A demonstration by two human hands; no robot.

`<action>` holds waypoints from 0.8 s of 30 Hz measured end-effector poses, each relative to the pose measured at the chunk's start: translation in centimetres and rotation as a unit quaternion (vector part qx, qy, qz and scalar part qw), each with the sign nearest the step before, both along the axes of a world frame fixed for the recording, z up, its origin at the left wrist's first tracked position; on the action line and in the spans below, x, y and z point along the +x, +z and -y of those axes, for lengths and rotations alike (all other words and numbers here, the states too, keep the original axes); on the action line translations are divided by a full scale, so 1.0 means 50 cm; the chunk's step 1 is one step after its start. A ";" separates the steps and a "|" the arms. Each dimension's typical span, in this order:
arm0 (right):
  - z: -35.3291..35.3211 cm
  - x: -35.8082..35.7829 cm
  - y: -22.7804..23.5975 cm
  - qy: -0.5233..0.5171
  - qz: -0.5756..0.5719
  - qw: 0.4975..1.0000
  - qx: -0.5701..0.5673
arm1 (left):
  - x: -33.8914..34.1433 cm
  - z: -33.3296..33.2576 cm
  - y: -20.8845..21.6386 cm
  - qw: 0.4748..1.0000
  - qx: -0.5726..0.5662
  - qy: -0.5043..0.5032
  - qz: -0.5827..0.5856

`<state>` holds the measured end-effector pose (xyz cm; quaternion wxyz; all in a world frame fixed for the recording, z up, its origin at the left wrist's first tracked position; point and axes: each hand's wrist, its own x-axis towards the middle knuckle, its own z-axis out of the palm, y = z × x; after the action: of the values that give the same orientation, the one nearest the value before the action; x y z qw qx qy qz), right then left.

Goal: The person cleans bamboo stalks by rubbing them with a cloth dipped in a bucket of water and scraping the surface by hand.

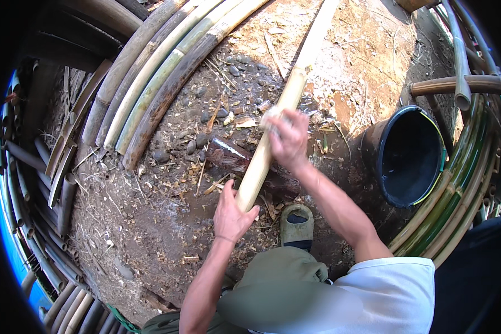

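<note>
A pale, peeled bamboo pole (pixel 254 173) slants from near my knees up to the far top edge. My left hand (pixel 232 214) is closed around its near end, with the thumb lying across the tip. Further up the pole, my right hand (pixel 289 136) is curled over it and smeared by motion. A whitish, blurred thing (pixel 270 116) shows at its fingers, pressed to the pole; its kind is too blurred to tell. Under the pole lies a wet, dark reddish-brown log (pixel 228 155) on the ground.
A black bucket (pixel 409 156) leans open toward me at the right. Curving bamboo poles (pixel 150 83) lie at the upper left, and green and tan ones (pixel 456 195) at the right. Stacked bamboo (pixel 36 222) lines the left. Chips and stones litter the dirt near my olive clog (pixel 296 229).
</note>
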<state>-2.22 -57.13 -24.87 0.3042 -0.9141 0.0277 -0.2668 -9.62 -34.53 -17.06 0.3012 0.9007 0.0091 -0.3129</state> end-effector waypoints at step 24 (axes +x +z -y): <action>0.107 -0.010 0.026 0.116 -0.075 0.974 -0.179 | -0.229 -0.536 0.034 0.974 0.143 -0.128 -0.118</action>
<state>-2.73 -62.47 -23.59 0.1615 -0.9680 -0.1040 -0.1613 -21.07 -7.74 -15.35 0.1235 0.8848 -0.0258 -0.4486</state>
